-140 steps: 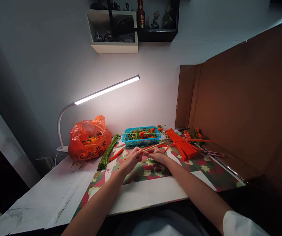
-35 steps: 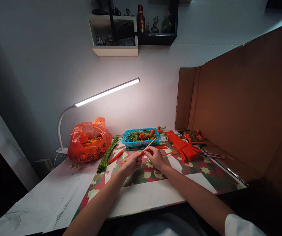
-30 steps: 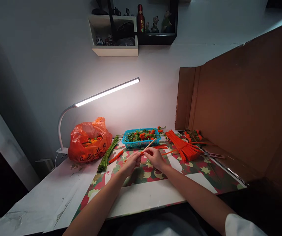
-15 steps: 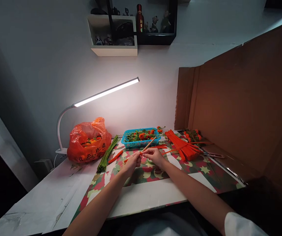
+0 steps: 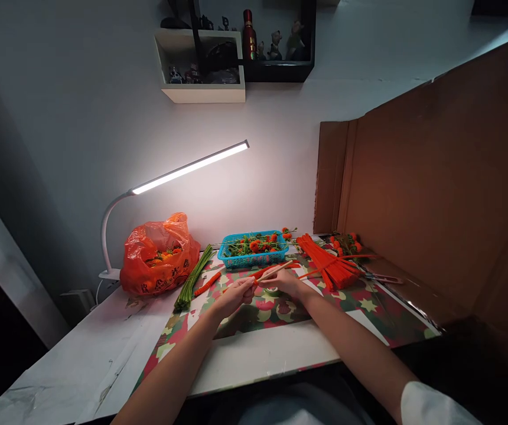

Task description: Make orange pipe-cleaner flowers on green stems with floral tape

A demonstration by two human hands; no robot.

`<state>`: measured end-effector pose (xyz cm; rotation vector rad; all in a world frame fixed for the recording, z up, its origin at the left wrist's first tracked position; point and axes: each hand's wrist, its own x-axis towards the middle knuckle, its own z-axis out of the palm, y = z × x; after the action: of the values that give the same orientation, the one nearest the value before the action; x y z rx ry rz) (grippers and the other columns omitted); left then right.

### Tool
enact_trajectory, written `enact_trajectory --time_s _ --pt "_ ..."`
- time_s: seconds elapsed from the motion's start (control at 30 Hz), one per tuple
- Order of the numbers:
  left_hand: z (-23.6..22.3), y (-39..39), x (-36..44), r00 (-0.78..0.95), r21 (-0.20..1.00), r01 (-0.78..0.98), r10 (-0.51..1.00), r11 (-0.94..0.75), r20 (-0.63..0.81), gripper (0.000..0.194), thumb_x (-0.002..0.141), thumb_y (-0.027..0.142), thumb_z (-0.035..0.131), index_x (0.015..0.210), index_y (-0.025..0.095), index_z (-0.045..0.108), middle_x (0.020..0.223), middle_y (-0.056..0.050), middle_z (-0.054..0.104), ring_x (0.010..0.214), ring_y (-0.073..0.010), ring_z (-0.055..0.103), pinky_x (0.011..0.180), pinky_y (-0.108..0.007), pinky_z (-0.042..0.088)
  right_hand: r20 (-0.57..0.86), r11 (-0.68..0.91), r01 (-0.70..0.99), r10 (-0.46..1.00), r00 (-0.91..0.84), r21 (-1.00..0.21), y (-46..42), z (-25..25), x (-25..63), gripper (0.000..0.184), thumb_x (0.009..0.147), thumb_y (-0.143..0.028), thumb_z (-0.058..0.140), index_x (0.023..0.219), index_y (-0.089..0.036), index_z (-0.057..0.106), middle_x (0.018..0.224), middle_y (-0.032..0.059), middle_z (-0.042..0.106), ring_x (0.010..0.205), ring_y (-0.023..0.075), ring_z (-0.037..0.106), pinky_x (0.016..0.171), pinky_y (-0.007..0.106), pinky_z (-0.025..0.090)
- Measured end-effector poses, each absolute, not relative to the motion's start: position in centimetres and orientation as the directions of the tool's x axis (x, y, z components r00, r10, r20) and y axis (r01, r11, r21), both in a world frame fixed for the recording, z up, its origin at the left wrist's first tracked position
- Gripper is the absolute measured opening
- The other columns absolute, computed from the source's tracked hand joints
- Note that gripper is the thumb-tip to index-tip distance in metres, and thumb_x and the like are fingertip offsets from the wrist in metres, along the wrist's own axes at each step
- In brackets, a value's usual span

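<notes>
My left hand (image 5: 235, 297) is closed in a pinch on a thin wooden stick (image 5: 279, 268), near the stick's lower end, where a little orange fuzzy material shows. Close on the right, my right hand (image 5: 286, 283) has its fingers bent beneath the stick at the orange material; what its fingertips grip is hidden. The stick slants up to the right over the right hand. Behind both hands lie loose orange pipe cleaners (image 5: 296, 265). To the left rests a short, thick orange fuzzy piece (image 5: 208, 284).
A blue basket (image 5: 222, 257) holds orange-and-green flowers. Right of it lie a bundle of orange pipe cleaners (image 5: 331, 265), more flowers (image 5: 347, 243) and scissors (image 5: 389, 278). Green stems (image 5: 192, 280), an orange plastic bag (image 5: 159, 257) and a lamp (image 5: 106, 236) stand left. Cardboard (image 5: 431, 195) walls the right side.
The stick has tipped lower, and its free end has swung down to the right. My right hand has turned slightly over beside the left hand. The camera view has shifted a little.
</notes>
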<state>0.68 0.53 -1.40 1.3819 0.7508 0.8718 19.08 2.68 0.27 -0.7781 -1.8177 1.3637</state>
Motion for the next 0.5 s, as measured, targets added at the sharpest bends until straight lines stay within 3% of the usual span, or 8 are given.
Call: enact_trajectory --time_s 0.13,0.3,0.5 --pt "-0.4 -0.2 0.2 0.603 0.997 0.066 0.798 -0.037 -0.011 0.045 0.073 0.059 0.057 0.064 0.017 0.047 0.053 0.008 0.023 0.048 -0.0064 0.016 0.048 -0.023 0.013 0.141 0.262 0.114 0.780 -0.609 -0.958 2.9 0.3 19.3 0.031 0.050 -0.041 0.078 0.056 -0.014 0.064 0.051 -0.0027 0.055 0.048 0.0075 0.042 0.047 0.021 0.030" --pt "0.2 -0.6 -0.1 0.575 0.902 0.387 0.815 -0.192 -0.073 0.046 0.073 0.060 0.055 0.057 0.017 0.052 0.048 0.005 0.029 0.046 -0.0082 0.020 0.047 -0.025 0.011 0.172 0.418 0.250 0.745 -0.644 -0.873 3.0 0.0 19.7 0.025 0.054 -0.037 0.076 0.057 -0.014 0.068 0.050 -0.0012 0.058 0.047 0.0091 0.046 0.046 0.021 0.032" --pt "0.3 -0.4 0.3 0.492 0.758 0.528 0.865 -0.383 0.095 0.039 0.073 0.048 0.057 0.049 0.018 0.054 0.045 0.005 0.033 0.046 -0.0094 0.025 0.047 -0.024 0.017 0.399 0.627 0.407 0.757 -0.517 -0.664 2.8 -0.5 19.3 0.009 0.059 -0.024 0.074 0.058 -0.016 0.070 0.055 0.0005 0.064 0.052 0.0118 0.054 0.047 0.021 0.032"
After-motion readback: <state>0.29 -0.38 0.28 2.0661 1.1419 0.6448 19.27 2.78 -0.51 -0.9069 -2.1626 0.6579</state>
